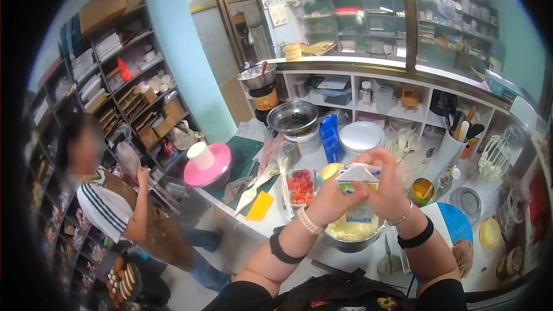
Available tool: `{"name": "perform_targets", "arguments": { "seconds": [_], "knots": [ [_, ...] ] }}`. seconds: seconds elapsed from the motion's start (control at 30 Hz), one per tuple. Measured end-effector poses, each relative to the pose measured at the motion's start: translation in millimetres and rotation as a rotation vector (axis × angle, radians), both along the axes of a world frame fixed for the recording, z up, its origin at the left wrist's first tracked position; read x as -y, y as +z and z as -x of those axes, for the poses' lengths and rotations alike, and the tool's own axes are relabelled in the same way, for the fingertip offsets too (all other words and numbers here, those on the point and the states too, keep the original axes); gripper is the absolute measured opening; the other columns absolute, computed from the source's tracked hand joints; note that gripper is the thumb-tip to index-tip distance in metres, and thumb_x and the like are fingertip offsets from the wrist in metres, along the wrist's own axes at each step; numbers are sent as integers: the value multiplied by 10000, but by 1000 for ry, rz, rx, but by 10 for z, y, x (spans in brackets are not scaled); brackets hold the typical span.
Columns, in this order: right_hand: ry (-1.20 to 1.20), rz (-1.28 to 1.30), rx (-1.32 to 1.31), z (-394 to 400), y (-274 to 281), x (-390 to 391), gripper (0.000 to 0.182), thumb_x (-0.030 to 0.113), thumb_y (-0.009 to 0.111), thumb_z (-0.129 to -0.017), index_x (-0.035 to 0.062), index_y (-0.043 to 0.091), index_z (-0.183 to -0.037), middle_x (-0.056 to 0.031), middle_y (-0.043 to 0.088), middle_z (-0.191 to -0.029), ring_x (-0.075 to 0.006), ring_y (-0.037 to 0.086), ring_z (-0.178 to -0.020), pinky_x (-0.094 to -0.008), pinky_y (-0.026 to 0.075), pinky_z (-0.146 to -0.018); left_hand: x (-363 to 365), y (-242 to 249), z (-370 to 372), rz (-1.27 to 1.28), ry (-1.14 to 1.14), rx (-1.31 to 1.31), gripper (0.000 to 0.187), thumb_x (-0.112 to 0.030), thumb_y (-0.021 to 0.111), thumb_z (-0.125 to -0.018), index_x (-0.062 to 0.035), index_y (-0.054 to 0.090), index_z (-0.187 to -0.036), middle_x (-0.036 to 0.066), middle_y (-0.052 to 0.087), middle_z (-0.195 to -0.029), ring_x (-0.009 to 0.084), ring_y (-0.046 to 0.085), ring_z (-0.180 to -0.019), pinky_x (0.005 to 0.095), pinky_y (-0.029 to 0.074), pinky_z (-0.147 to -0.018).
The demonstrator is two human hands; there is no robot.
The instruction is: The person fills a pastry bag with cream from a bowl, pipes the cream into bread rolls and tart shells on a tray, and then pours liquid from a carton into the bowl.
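In the head view, my left hand (333, 203) and my right hand (387, 191) are closed around a white, blue and green cream carton (358, 174). Both thumbs press near its peaked top. Whether its spout is unsealed I cannot see. Directly below sits a metal bowl (358, 246) with pale yellow cream (347, 231) in it; the carton's lower end overlaps the bowl from this angle. Just left of my hands is a clear box of strawberries (301, 184). Nearby lie a yellow scraper (260, 205) and a filled piping bag (252, 194).
A person in a brown apron (167, 236) stands at the left. The pink cake turntable (214, 171) bears a white cylinder (200, 156). A can (422, 191), blue mat (455, 224), whisk (495, 158) and utensil holder (451, 152) stand at the right; a dark-fruit bowl (292, 117) is behind.
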State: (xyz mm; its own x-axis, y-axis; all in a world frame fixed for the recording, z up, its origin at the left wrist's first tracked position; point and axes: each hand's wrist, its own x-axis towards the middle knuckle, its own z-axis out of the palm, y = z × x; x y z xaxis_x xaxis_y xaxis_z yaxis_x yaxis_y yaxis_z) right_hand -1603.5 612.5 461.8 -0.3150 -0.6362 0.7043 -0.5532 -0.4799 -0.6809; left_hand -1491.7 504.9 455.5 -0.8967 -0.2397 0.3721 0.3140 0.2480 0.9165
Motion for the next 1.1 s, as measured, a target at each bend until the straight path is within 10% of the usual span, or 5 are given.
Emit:
{"name": "perform_targets", "arguments": {
  "seconds": [0.13, 0.4, 1.1],
  "knots": [
    [8, 44, -228, 4, -106, -57, 677, 0, 645, -780, 49, 136, -1224, -177, 453, -1084, -236, 524, -1000, -364, 442, -868, -87, 90, -10, -339, -20, -95, 504, -99, 632, -836, -16, 464, -1304, 79, 525, -1258, 141, 479, -1138, 295, 388, -962],
    [-30, -180, -31, -52, -70, -139, 273, 78, 681, -750, 17, 595, -1001, -133, 650, -900, -252, 638, -803, -315, 492, -726, 13, 18, 10, 134, 20, -295, 494, -33, 691, -748, -39, 562, -1224, 133, 471, -1353, 212, 419, -1273, 313, 343, -1019],
    [-142, -133, -380, 69, -447, -155, 223, 120, 703, -713, 65, 668, -926, -156, 630, -729, -317, 620, -647, -355, 492, -571, -250, 0, -228, -157, 191, -276, 244, 50, 729, -703, 52, 650, -934, 128, 685, -894, 170, 658, -811, 267, 530, -758]
  ]
}}
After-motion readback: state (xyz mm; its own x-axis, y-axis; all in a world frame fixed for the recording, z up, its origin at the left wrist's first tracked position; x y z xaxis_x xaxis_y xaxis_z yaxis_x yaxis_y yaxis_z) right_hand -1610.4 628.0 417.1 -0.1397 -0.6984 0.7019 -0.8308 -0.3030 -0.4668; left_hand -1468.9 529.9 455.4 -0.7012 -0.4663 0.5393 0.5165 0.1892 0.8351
